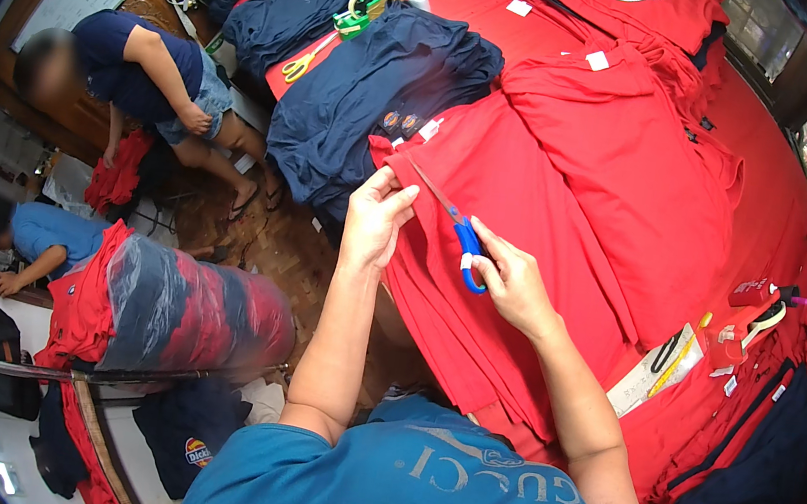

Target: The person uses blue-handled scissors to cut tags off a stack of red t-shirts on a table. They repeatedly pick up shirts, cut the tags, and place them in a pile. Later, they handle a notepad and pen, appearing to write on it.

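My right hand (518, 284) is closed round the handles of blue-handled scissors (466, 243), with fingers through the loops. Their blades point up and left, above a red garment (493, 177) spread over the table. My left hand (378, 217) pinches the near left edge of that garment, close to the blade tips. Whether a thread lies between the fingers is too small to see. Just beyond the left hand lies a heap of navy garments (372, 97), with small round labels at its corner.
Yellow-handled scissors (297, 68) and a green tape dispenser (351, 22) lie on the far left. More red garments (625, 168) cover the right. A white ruler-like board (653, 371) rests nearer me. Two people (150, 60) (57, 240) work at left, beside a plastic-wrapped garment bundle (200, 313).
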Demonstrator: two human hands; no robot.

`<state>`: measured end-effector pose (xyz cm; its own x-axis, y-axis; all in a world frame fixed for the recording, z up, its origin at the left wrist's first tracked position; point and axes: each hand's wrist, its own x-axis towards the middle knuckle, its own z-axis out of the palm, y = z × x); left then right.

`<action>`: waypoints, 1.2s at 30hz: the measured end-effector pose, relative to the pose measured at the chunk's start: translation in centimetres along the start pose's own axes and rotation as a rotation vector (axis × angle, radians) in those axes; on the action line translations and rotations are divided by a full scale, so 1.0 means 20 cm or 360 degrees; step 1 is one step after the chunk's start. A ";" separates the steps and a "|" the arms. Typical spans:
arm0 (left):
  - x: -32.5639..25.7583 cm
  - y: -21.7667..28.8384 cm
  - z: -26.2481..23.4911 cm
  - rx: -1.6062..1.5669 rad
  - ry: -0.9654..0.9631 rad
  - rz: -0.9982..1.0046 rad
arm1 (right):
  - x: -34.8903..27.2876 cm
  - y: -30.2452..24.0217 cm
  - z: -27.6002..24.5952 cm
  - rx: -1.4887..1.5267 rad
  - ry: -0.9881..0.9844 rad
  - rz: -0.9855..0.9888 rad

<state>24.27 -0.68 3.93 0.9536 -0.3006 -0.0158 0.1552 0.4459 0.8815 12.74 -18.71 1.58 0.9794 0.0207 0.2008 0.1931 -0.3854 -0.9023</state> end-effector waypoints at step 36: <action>-0.05 0.00 0.03 0.0219 -0.0108 -0.0057 | -0.03 0.00 0.01 0.0073 0.0178 0.0068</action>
<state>23.16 -0.97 4.22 0.9278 -0.3726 -0.0202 0.1472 0.3155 0.9374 12.21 -18.53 1.49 0.9747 -0.0987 0.2008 0.1564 -0.3413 -0.9269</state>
